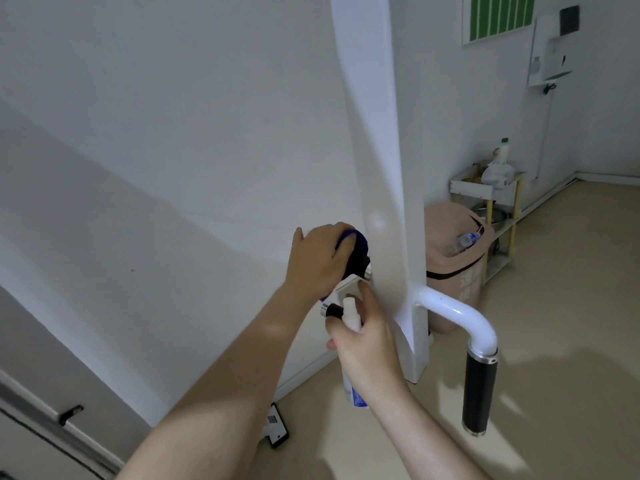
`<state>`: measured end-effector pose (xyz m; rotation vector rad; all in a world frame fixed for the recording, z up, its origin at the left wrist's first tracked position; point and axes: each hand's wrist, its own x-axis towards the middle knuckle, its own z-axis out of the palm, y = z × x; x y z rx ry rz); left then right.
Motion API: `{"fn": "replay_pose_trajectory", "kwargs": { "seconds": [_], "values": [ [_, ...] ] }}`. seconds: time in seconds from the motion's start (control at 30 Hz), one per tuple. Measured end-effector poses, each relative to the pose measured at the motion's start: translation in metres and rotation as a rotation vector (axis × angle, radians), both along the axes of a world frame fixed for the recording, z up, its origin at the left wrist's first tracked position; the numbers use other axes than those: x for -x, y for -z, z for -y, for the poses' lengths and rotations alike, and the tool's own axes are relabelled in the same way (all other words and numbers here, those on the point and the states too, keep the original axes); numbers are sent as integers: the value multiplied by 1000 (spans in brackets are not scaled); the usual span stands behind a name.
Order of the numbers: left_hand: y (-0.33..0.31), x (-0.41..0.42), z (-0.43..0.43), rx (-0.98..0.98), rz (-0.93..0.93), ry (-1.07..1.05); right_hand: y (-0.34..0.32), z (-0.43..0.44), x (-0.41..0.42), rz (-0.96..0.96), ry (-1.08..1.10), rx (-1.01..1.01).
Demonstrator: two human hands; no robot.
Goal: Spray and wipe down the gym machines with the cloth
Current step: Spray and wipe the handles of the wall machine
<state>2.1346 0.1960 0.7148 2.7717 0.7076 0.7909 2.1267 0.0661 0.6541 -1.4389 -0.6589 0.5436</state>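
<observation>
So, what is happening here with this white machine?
A person is cleaning a white gym machine. The left hand grips a blue cloth over a handle on the machine's left side. The right hand holds a white spray bottle just below it. The black grip on the right side has no hand on it.

Beige floor (pixel 571 271) bears bin (pixel 453 271), rack (pixel 472 190), machine post (pixel 417 341).

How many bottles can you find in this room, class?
3: the spray bottle gripped by the right hand; a clear plastic bottle lying in the pink bin; a white bottle atop the shelf unit. Others may be hidden inside the bin.
</observation>
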Motion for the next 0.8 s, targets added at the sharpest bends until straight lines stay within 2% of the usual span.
{"fn": "replay_pose_trajectory", "kwargs": {
  "seconds": [0.07,0.13,0.2,0.23,0.33,0.4,0.47,0.57,0.67,0.8],
  "values": [
    [9,4,8,7,105,108,3,2,-6,13,5,-28],
    [24,20,21,195,229,238,5,2,-8,-1,-27,-67],
    [32,37,34,413,337,265,6,5,-7,-16,-55,-86],
    [32,43,36,451,351,248,7,4,-6,-26,-46,-74],
    [6,49,27,330,359,148,6,3,-5,-41,27,-38],
    [-19,44,20,363,470,110,1,-2,-5,-70,66,-46],
    [-42,40,17,626,589,114,-3,-9,-3,-172,20,-51],
    [-63,39,3,966,582,185,-6,-22,-5,-441,-136,-44],
    [-71,41,-10,1089,604,232,-16,-24,-2,-380,-173,5],
    [-91,34,-26,1162,684,234,-20,-30,6,-203,178,-187]
  ]
}}
